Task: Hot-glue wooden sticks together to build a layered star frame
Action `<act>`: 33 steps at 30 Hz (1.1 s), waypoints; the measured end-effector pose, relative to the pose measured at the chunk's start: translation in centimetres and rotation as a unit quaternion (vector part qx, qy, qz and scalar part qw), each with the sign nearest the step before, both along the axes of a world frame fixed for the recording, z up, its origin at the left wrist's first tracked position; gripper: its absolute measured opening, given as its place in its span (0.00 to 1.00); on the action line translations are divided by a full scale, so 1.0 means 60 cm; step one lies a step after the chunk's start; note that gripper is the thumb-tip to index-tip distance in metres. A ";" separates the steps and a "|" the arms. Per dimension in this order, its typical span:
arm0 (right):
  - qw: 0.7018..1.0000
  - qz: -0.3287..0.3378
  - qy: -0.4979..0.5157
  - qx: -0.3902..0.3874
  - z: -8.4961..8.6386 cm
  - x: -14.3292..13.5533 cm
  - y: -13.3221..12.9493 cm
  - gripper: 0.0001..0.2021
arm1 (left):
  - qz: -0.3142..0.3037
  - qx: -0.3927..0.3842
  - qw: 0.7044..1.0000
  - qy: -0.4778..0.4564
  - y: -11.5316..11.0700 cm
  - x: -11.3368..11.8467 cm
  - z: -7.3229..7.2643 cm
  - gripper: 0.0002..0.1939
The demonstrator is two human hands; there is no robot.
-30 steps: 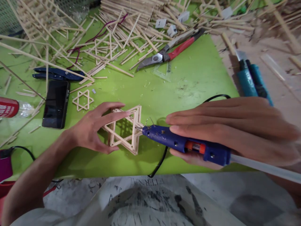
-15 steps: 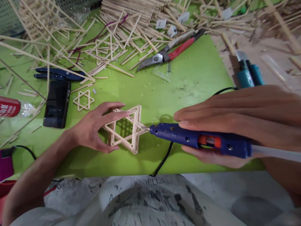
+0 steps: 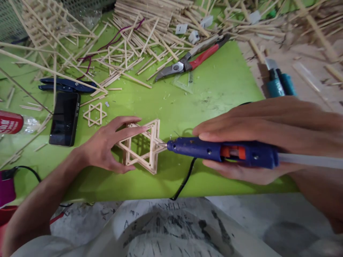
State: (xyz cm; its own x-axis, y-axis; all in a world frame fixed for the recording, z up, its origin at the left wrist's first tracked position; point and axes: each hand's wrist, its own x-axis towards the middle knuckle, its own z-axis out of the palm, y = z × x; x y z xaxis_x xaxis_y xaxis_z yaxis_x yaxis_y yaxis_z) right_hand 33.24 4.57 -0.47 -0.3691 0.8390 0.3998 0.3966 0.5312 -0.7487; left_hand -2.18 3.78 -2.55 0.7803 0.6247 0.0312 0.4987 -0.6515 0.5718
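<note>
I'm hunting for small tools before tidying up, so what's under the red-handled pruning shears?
A clear plastic set square pokes out beneath the pruning shears. Its upper part is covered, and anything lying wholly beneath the shears can't be seen.

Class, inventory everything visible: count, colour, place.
large stick star: one, pale, in left hand
glue gun: one, blue, in right hand
small stick star: one, pale, by phone
phone: one, black, left
bottle: one, red-labelled, left
hand tool: one, blue, behind phone
shears: one, red-grey, far side
set square: one, clear, by shears
loose sticks: many, pale, far and left
tags: several, white, among sticks
string: one, purple, among sticks
handles: two, teal, right
table: one, green, underneath
left hand: one, bare, left
right hand: one, bare, right
</note>
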 end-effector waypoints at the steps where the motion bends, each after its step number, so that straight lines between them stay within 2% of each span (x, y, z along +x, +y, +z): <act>1: 0.993 0.086 -0.021 0.081 0.003 0.002 0.005 0.10 | 0.002 -0.002 1.000 0.002 0.000 0.000 0.000 0.52; 4: 0.969 0.164 -0.067 0.171 0.015 0.012 0.019 0.12 | 0.005 -0.005 1.000 0.005 -0.001 -0.001 0.001 0.52; 7: 0.970 0.179 -0.009 0.164 0.020 0.017 0.022 0.10 | 0.003 -0.004 1.000 0.003 -0.001 -0.001 0.000 0.53; 8: 0.974 0.169 0.001 0.153 0.020 0.016 0.020 0.09 | 0.004 -0.004 1.000 0.000 -0.002 -0.001 0.000 0.53; 11: 0.997 0.058 -0.019 0.046 0.020 0.012 0.018 0.10 | 0.009 -0.002 1.000 -0.008 -0.005 0.000 -0.001 0.52; 12: 1.000 0.012 -0.004 0.009 0.019 0.009 0.020 0.11 | 0.012 0.000 1.000 -0.010 -0.007 0.000 -0.002 0.52; 14: 0.996 -0.039 0.060 -0.047 0.019 0.005 0.030 0.14 | 0.020 0.009 1.000 -0.014 -0.010 0.000 -0.004 0.51; 17: 0.985 -0.059 0.104 -0.122 0.015 0.003 0.050 0.19 | 0.046 0.013 0.999 -0.001 -0.012 -0.003 -0.008 0.52; 21: 0.975 -0.045 0.066 -0.209 0.006 0.008 0.064 0.21 | 0.078 -0.003 0.996 0.039 -0.014 -0.002 -0.008 0.56; 23: 0.971 -0.039 0.058 -0.231 -0.001 0.007 0.064 0.20 | 0.097 -0.016 0.994 0.042 -0.016 0.001 -0.006 0.62; 26: 0.976 -0.087 0.065 -0.189 -0.012 0.000 0.061 0.17 | 0.120 -0.016 0.992 0.035 -0.020 0.003 -0.001 0.76; 28: 0.979 -0.100 0.068 -0.163 -0.019 -0.006 0.059 0.14 | 0.129 0.011 0.991 0.033 -0.020 -0.003 0.007 0.79; 30: 0.981 -0.110 0.070 -0.146 -0.027 -0.007 0.058 0.12 | 0.158 0.052 0.985 0.038 -0.017 -0.018 0.021 0.69; 33: 0.977 -0.143 0.080 -0.134 -0.044 0.000 0.061 0.13 | 0.249 0.096 0.960 0.080 -0.007 -0.052 0.046 0.28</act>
